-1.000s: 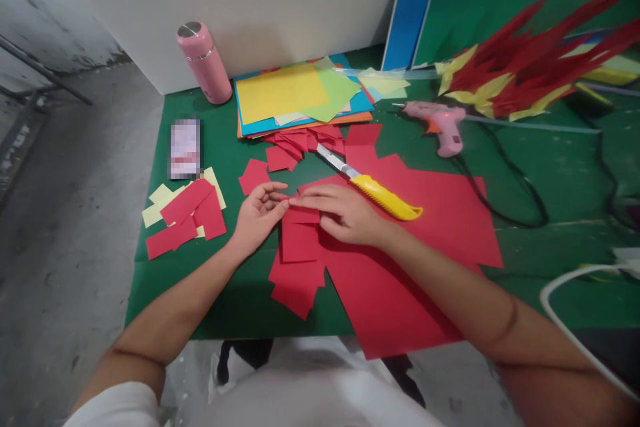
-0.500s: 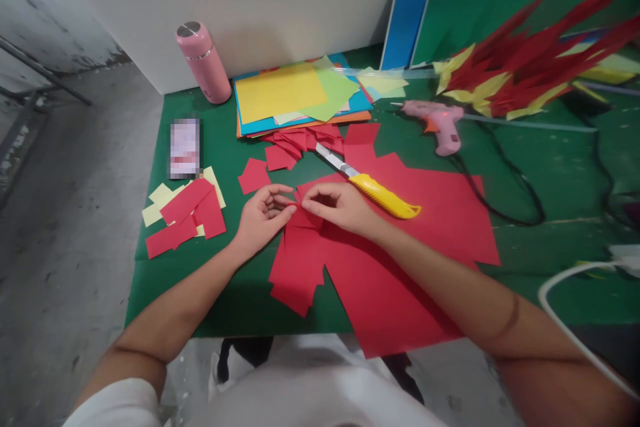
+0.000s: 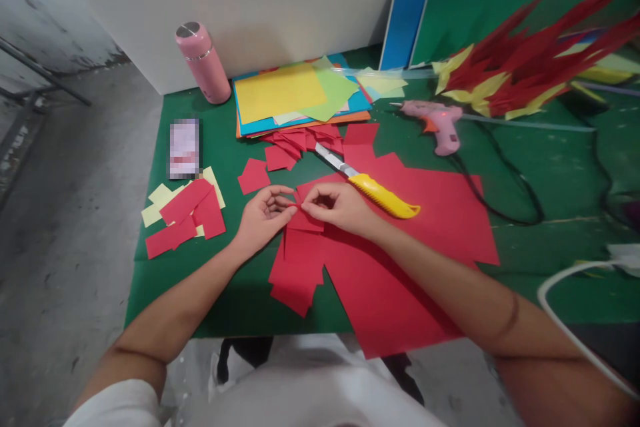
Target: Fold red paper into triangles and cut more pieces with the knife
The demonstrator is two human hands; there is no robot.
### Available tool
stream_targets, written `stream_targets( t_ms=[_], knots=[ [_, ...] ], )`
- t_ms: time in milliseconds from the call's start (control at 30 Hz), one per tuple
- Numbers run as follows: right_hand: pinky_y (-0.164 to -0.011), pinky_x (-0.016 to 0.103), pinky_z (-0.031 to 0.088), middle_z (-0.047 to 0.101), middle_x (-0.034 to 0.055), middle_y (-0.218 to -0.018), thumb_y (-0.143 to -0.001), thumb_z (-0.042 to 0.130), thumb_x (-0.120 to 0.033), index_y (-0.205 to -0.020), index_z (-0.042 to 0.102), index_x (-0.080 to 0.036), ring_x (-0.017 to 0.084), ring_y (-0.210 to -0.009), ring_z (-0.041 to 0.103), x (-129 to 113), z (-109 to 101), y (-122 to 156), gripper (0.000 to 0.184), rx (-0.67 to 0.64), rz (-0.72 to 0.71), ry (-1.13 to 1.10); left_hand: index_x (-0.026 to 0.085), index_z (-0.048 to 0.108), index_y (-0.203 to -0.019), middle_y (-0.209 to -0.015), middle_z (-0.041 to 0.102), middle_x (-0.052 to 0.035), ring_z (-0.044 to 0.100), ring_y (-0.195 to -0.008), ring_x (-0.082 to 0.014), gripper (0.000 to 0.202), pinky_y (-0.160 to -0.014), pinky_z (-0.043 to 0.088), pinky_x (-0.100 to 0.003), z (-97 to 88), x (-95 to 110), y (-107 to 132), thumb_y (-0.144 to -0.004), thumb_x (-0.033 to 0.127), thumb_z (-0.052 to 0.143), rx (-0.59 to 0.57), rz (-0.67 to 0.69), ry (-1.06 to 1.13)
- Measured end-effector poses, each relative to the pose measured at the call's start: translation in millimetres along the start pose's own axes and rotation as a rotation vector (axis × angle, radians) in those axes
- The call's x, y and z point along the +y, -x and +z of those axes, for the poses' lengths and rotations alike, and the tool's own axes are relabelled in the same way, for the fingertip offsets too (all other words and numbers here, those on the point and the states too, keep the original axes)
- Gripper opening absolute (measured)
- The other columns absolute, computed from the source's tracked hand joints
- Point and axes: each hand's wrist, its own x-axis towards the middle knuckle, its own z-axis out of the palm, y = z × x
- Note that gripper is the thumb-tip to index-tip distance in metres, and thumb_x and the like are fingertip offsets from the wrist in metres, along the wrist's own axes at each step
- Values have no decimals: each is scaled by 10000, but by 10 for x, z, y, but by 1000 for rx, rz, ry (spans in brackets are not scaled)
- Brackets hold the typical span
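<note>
Between my fingertips is a small piece of red paper [image 3: 305,219], partly hidden by the fingers. My left hand [image 3: 267,217] pinches its left side with thumb and forefinger, the other fingers curled loosely. From the right, my right hand [image 3: 337,205] pinches the same piece close to the left thumb. Below lie several cut red paper strips [image 3: 297,273]. Under my right forearm spreads a large red paper sheet [image 3: 415,267]. On it rests a yellow utility knife [image 3: 383,197], blade out and pointing to the back left. A red paper piece with a pointed top [image 3: 254,176] lies beyond my left hand.
Red and pale yellow scraps [image 3: 193,213] lie at left near a blurred phone-like object [image 3: 184,149]. A pink bottle [image 3: 204,63], stacked coloured paper [image 3: 280,93] and red offcuts [image 3: 287,141] sit behind. At right are a pink glue gun [image 3: 437,121], its black cord and red-yellow paper spikes [image 3: 520,73].
My hands stay in nearly the same place, still pinching the red paper. The right fingertips and the piece have shifted very slightly. Everything else lies as before.
</note>
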Motion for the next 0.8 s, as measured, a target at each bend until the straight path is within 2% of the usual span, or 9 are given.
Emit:
stream_targets(
  t_ms=[100,200,433,533,667,800],
  knots=[
    [-506,249,352,593,-5,-627,-773,639,-345,-693,630,-186,102,-541,461,22,8,6,178,2,-15,12,170,688,-861,-762,689,-19,639,-683,-117,233,-617,522,-217,15,17,10,-723,341,766,-3,-15,-70],
    [-503,246,350,588,-11,-624,-780,631,-331,-692,624,-188,98,-537,455,18,11,17,168,-5,-31,15,176,701,-784,-714,692,-13,617,-630,-118,212,-564,488,-219,29,38,25,-723,369,764,-6,-31,-103],
    [-605,272,444,630,6,-703,-822,605,-292,-699,596,-209,137,-658,563,-101,-20,36,148,-118,-155,55,178,682,-653,-658,687,-9,606,-612,-127,292,-597,495,-256,0,96,34,-652,432,826,-32,-92,61],
    [-616,278,447,609,-3,-662,-842,593,-276,-684,572,-214,139,-644,558,-160,-49,42,172,-120,-175,72,181,672,-639,-670,696,-2,608,-613,-124,307,-622,515,-272,-6,117,25,-596,422,857,21,-153,165],
    [-605,281,437,602,-6,-633,-850,587,-260,-675,560,-215,140,-619,555,-171,-119,52,183,-117,-155,50,179,656,-619,-626,673,17,565,-555,-96,307,-587,492,-250,-18,126,10,-550,385,873,97,-213,262],
    [-568,281,388,552,-10,-629,-815,604,-267,-636,518,-217,132,-592,504,-119,-268,64,205,33,-177,103,180,659,-599,-593,646,31,546,-536,-79,285,-545,458,-213,-93,129,-17,-531,352,875,191,-205,305]
  ],
)
